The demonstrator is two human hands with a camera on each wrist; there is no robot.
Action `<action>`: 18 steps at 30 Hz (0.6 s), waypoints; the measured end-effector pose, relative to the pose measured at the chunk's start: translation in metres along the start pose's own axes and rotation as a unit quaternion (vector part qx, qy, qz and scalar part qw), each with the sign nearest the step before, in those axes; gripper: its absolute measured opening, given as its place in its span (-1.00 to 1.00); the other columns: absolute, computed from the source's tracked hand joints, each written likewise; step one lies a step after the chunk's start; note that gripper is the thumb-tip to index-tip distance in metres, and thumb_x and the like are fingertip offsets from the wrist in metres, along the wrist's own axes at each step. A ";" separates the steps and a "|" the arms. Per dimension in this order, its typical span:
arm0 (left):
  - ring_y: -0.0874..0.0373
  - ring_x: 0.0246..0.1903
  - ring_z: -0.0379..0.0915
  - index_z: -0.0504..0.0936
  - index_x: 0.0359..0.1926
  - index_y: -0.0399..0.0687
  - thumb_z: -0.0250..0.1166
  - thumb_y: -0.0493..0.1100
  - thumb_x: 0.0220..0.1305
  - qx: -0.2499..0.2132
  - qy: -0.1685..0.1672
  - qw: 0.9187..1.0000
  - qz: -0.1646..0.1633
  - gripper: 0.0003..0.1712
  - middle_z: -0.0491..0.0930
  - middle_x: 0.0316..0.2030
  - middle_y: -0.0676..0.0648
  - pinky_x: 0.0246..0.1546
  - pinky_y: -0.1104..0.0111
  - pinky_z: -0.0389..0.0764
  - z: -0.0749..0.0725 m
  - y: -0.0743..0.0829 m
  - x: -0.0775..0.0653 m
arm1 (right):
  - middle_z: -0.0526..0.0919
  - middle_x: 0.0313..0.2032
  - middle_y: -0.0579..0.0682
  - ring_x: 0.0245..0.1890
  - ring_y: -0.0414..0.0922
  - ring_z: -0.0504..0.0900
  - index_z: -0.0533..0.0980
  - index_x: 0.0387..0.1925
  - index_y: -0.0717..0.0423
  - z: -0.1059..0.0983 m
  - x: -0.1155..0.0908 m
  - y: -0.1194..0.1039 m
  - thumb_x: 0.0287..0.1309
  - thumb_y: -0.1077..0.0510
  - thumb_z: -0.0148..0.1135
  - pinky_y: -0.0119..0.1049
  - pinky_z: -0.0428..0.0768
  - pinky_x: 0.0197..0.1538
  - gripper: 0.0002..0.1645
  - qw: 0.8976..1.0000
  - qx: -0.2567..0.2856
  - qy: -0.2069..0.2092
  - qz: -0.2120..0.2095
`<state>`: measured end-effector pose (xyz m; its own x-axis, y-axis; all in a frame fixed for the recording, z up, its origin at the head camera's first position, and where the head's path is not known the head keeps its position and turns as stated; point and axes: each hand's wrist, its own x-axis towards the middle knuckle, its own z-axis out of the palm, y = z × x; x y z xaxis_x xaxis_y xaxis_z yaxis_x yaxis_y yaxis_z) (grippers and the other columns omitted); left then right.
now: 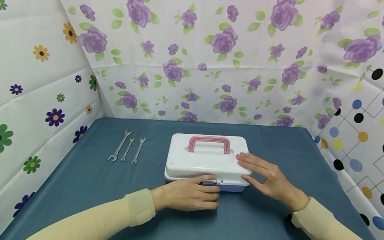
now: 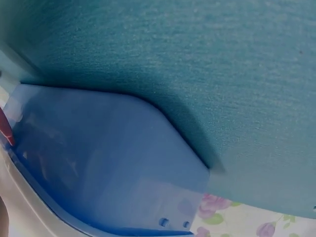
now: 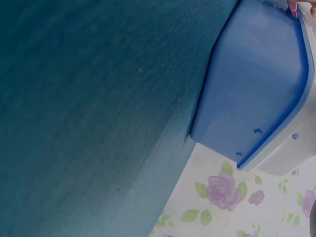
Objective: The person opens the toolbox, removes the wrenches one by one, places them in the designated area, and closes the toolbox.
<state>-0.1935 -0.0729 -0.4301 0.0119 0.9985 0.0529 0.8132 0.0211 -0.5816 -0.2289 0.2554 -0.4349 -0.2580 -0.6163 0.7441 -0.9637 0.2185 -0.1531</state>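
A toolbox (image 1: 181,156) with a white lid, a pink handle (image 1: 209,138) lying on top and a blue base stands closed in front of me. My left hand (image 1: 189,194) is at its front, thumb along the lid's edge and fingers below, pinching the front latch (image 1: 209,183). My right hand (image 1: 269,177) rests on the lid's right front corner, fingers straight and thumb at the front edge. Both wrist views show the blue base (image 2: 113,148) from an end. In the right wrist view a fingertip (image 3: 294,7) touches the box front.
To the left of the toolbox lie three metal open-end wrenches: a large one (image 1: 120,145), a smaller one (image 1: 127,149) and another (image 1: 138,150). A blue-green cloth (image 1: 81,186) covers the table. Flowered and dotted sheets hang around the back and sides.
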 end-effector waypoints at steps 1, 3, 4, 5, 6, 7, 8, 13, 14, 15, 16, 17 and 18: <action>0.17 0.39 0.29 0.49 0.28 0.24 -0.03 -0.04 0.69 -0.006 0.011 1.000 -0.003 -0.69 0.56 0.24 0.17 0.59 0.03 0.00 0.000 0.000 0.000 | 0.59 0.25 0.31 0.35 0.13 0.52 0.57 0.20 0.44 0.000 0.000 0.000 0.46 -0.03 0.30 -0.31 0.39 0.43 -0.40 1.000 0.000 -0.001 0.002; 0.17 0.37 0.33 0.53 0.25 0.21 -0.01 -0.01 0.66 -0.023 0.035 0.999 -0.012 -0.69 0.59 0.22 0.16 0.58 0.06 0.03 -0.001 -0.002 0.000 | 0.60 0.25 0.31 0.35 0.13 0.52 0.57 0.21 0.43 0.000 0.000 -0.001 0.45 -0.02 0.31 -0.31 0.39 0.43 -0.40 1.000 0.001 -0.001 0.003; 0.17 0.36 0.35 0.54 0.24 0.19 0.02 0.00 0.63 -0.031 0.046 0.998 -0.018 -0.69 0.61 0.21 0.15 0.58 0.07 0.04 -0.002 -0.003 0.000 | 0.60 0.25 0.31 0.35 0.13 0.52 0.57 0.21 0.43 0.001 0.000 -0.001 0.46 -0.02 0.31 -0.30 0.39 0.43 -0.40 1.000 0.000 -0.001 0.004; 0.17 0.36 0.37 0.55 0.24 0.18 0.05 -0.01 0.61 -0.034 0.056 0.998 -0.023 -0.68 0.63 0.20 0.15 0.58 0.08 0.05 -0.003 -0.004 -0.001 | 0.60 0.25 0.31 0.35 0.14 0.53 0.57 0.21 0.43 0.001 0.000 -0.001 0.45 -0.02 0.31 -0.30 0.39 0.43 -0.40 1.000 0.001 0.000 0.003; 0.18 0.36 0.39 0.56 0.24 0.16 0.07 0.00 0.58 -0.032 0.065 0.997 -0.028 -0.68 0.64 0.20 0.15 0.57 0.09 0.07 -0.004 -0.005 -0.001 | 0.60 0.25 0.31 0.35 0.14 0.53 0.57 0.20 0.44 0.001 -0.001 -0.001 0.45 -0.02 0.31 -0.30 0.39 0.43 -0.41 1.000 0.000 0.001 0.003; 0.18 0.36 0.40 0.56 0.24 0.14 0.09 0.00 0.57 -0.030 0.074 0.996 -0.033 -0.66 0.65 0.20 0.14 0.57 0.10 0.09 -0.005 -0.007 -0.002 | 0.60 0.25 0.31 0.34 0.14 0.53 0.57 0.21 0.44 0.001 -0.001 -0.001 0.45 -0.02 0.31 -0.30 0.39 0.43 -0.41 1.000 0.000 0.001 0.003; 0.18 0.36 0.41 0.57 0.25 0.13 0.11 0.00 0.55 -0.030 0.081 0.996 -0.038 -0.65 0.65 0.20 0.13 0.57 0.12 0.10 -0.006 -0.008 -0.002 | 0.60 0.24 0.32 0.34 0.15 0.53 0.57 0.20 0.44 0.001 -0.001 -0.001 0.45 -0.01 0.32 -0.30 0.39 0.43 -0.41 1.000 0.001 0.002 0.002; 0.18 0.32 0.44 0.58 0.30 0.12 0.13 0.07 0.53 0.010 0.096 0.994 -0.050 -0.58 0.63 0.23 0.10 0.52 0.18 0.22 -0.009 -0.014 -0.007 | 0.60 0.24 0.32 0.34 0.14 0.53 0.57 0.20 0.44 0.001 -0.001 -0.001 0.46 -0.03 0.29 -0.32 0.39 0.43 -0.40 1.000 -0.003 0.001 0.003; 0.18 0.30 0.45 0.58 0.30 0.12 0.14 0.08 0.53 0.019 0.099 0.993 -0.053 -0.57 0.62 0.22 0.10 0.50 0.20 0.26 -0.009 -0.015 -0.007 | 0.60 0.24 0.32 0.34 0.14 0.53 0.57 0.20 0.44 0.002 -0.001 -0.001 0.47 -0.03 0.29 -0.31 0.39 0.43 -0.40 1.000 -0.004 0.001 0.003; 0.19 0.27 0.46 0.59 0.31 0.13 0.14 0.08 0.52 0.031 0.103 0.993 -0.056 -0.56 0.62 0.21 0.10 0.47 0.22 0.30 -0.009 -0.015 -0.007 | 0.60 0.24 0.32 0.34 0.14 0.53 0.57 0.20 0.43 0.002 -0.001 -0.001 0.47 -0.03 0.29 -0.31 0.38 0.43 -0.40 1.000 -0.005 0.001 0.004; 0.19 0.25 0.46 0.60 0.31 0.13 0.16 0.10 0.50 0.041 0.107 0.992 -0.059 -0.55 0.63 0.20 0.10 0.44 0.23 0.33 -0.009 -0.016 -0.008 | 0.60 0.24 0.32 0.34 0.14 0.53 0.58 0.20 0.44 0.002 -0.001 -0.001 0.47 -0.03 0.29 -0.30 0.38 0.44 -0.40 1.000 -0.006 0.002 0.004; 0.20 0.22 0.47 0.61 0.30 0.13 0.18 0.10 0.49 0.049 0.113 0.990 -0.064 -0.54 0.63 0.18 0.10 0.41 0.24 0.37 -0.010 -0.017 -0.008 | 0.60 0.24 0.32 0.34 0.14 0.53 0.58 0.20 0.43 0.002 -0.001 -0.001 0.47 -0.03 0.29 -0.30 0.38 0.44 -0.40 1.000 -0.006 0.003 0.004; 0.20 0.19 0.48 0.61 0.30 0.12 0.19 0.11 0.48 0.059 0.119 0.989 -0.068 -0.54 0.63 0.16 0.10 0.38 0.25 0.40 -0.010 -0.018 -0.008 | 0.60 0.24 0.32 0.35 0.14 0.53 0.58 0.20 0.43 0.002 -0.001 -0.001 0.47 -0.03 0.29 -0.30 0.38 0.44 -0.40 1.000 -0.007 0.004 0.004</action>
<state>-0.2028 -0.0814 -0.4116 0.0544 0.9464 0.3183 0.7430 0.1746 -0.6462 -0.2277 0.2539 -0.4365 -0.2652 -0.6089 0.7476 -0.9606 0.2339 -0.1503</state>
